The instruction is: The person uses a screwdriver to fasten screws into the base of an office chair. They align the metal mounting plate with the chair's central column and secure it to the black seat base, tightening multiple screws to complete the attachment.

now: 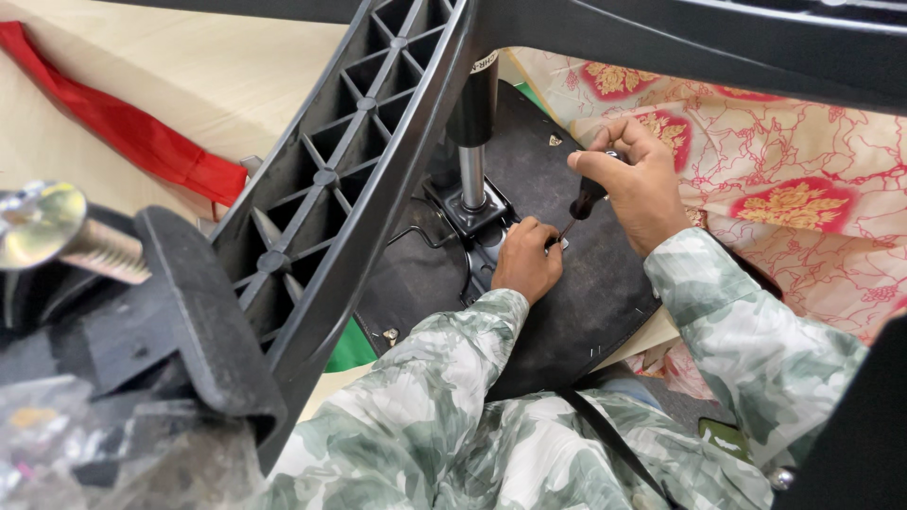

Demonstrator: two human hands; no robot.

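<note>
Floral cloth (803, 179) in red and cream covers the floor at two o'clock, and a red strap (123, 123) lies across pale boarding at ten o'clock. Between them rests the dark underside of a chair seat (586, 293), with a gas-lift column (470, 142) rising from its black mounting plate (468, 212). A ribbed black chair-base leg (350, 179) crosses the view from twelve towards seven o'clock.

At the centre, the right hand (638, 184) has its fingers wrapped tight round the black handle of a screwdriver (584, 203), the shaft slanting down towards eight o'clock. Its tip meets the seat just beside the left hand (525, 260), at that hand's two o'clock. The left hand's fingers are curled narrow, pressed on the seat beside the plate, touching the tip's spot; whether they pinch anything I cannot tell.
</note>
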